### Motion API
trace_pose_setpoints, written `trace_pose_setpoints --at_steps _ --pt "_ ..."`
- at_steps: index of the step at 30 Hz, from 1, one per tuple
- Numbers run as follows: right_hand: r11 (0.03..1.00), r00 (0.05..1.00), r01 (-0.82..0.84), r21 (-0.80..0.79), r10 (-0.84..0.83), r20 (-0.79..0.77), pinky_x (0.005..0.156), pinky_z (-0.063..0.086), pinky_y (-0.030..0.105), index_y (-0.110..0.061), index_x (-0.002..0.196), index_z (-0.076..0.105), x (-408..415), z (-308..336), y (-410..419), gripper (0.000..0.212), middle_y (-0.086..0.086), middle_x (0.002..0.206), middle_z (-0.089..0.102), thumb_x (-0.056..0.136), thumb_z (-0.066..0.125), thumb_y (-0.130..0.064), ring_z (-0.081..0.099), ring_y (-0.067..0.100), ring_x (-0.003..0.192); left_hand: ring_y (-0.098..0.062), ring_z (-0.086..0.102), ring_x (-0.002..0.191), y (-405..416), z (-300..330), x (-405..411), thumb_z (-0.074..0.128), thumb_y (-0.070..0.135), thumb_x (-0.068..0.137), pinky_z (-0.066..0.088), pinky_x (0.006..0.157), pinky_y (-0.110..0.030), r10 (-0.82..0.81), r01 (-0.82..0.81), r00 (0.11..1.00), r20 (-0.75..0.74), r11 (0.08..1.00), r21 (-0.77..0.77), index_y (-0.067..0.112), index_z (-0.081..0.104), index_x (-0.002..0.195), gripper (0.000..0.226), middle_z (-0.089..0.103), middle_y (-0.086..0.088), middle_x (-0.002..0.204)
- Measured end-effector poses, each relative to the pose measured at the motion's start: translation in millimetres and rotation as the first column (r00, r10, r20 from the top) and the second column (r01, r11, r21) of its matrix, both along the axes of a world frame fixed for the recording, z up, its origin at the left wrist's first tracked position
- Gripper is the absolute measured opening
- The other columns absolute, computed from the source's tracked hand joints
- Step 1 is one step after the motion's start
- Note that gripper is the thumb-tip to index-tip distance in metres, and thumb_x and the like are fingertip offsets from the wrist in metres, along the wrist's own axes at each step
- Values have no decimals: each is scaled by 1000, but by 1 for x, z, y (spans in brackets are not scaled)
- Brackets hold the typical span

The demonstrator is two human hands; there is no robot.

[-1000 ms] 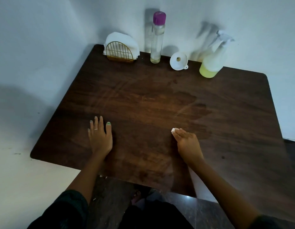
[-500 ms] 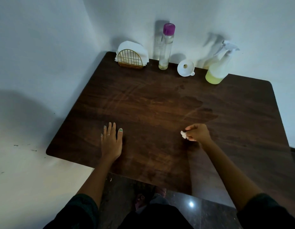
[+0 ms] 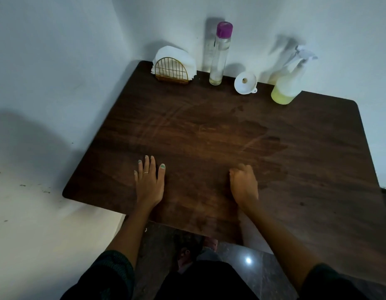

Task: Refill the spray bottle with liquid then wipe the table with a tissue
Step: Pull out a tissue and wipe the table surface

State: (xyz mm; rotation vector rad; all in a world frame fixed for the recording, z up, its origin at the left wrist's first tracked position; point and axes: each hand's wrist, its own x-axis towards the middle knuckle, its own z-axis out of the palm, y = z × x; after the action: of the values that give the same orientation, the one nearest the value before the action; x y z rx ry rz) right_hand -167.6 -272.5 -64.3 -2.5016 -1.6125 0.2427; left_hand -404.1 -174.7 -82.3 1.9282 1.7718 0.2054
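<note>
My right hand (image 3: 244, 185) lies on the dark wooden table (image 3: 209, 118) near its front edge, fingers curled under. The small white tissue it held a moment ago is hidden beneath them. My left hand (image 3: 149, 182) rests flat on the table to the left, fingers straight. Against the back wall at the right stands the spray bottle (image 3: 288, 85), with yellow liquid in its lower part. A tall clear bottle (image 3: 219, 55) with a purple cap stands at the back centre. Damp wipe marks show across the middle of the table.
A white funnel (image 3: 245, 83) lies between the two bottles. A gold wire holder (image 3: 172, 70) with white tissues stands in the back left corner. White walls close in the table at the back and left. Dark floor shows below the front edge.
My right hand drew back toward the front edge and turned its knuckles up, hiding the tissue that showed at its fingertips. My left hand stayed flat on the table.
</note>
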Motion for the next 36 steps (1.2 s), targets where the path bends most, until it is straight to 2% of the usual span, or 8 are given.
trace_pose_setpoints --at_steps 5,8,11,17,21,25,30,36 --pt "869 827 -475 142 496 -264 66 51 26 -12 79 68 -107 1 -55 21 2 82 65 84 48 -13 63 20 79 -20 -4 147 -1 -1 -1 19 43 100 -5 117 -41 3 -3 1000 10 1000 2 14 13 149 57 7 -4 159" --pt "554 551 -826 108 832 -58 50 40 21 -21 60 61 -109 -16 -86 20 -7 67 59 78 53 -25 50 11 71 -20 -4 147 0 -1 -1 19 42 100 -5 117 -41 -5 6 1000 15 1000 -9 14 13 149 57 6 -4 159" --pt "486 491 -854 185 871 -24 54 40 24 -17 65 61 -78 -25 -101 21 -3 69 58 86 60 -17 45 14 73 -19 -4 147 0 0 -2 19 42 101 -5 117 -41 -2 2 1000 30 1000 -8 14 13 149 56 6 -4 159" --pt "810 853 -346 473 482 -200 75 45 27 -14 88 68 -17 10 -60 11 5 84 67 86 57 -14 58 17 81 -19 -6 147 -3 1 0 18 45 100 -6 117 -40 -6 6 1000 4 1000 4 15 11 150 59 4 -3 159" --pt "966 990 97 238 -69 -124 75 46 36 -6 90 70 59 18 -8 16 16 94 65 82 57 -3 61 35 90 -20 -6 147 -2 1 1 17 46 99 -5 117 -40 -11 11 1000 -23 1000 -3 15 10 150 60 3 -3 159" --pt "987 987 149 59 -145 -66 79 47 42 -3 96 67 66 5 5 22 18 105 59 87 47 -3 54 36 99 -21 -6 147 -6 2 2 17 46 99 -5 117 -42 -15 15 999 -37 1000 -5 15 10 150 60 3 -3 159" --pt "956 951 -293 -13 290 -111 78 49 40 -3 90 65 -33 -1 -34 25 16 95 62 89 41 -10 58 33 91 -21 -6 147 -15 1 4 19 46 99 -6 117 -41 -13 14 999 -43 1000 15 15 9 150 60 4 -4 159" --pt "597 585 -783 174 802 -121 64 50 29 -14 85 63 -54 13 -84 14 3 83 63 89 50 -17 57 18 77 -20 -7 146 -16 2 4 18 45 100 -6 117 -42 -8 8 1000 -14 1000 -4 16 9 150 59 3 -3 159"
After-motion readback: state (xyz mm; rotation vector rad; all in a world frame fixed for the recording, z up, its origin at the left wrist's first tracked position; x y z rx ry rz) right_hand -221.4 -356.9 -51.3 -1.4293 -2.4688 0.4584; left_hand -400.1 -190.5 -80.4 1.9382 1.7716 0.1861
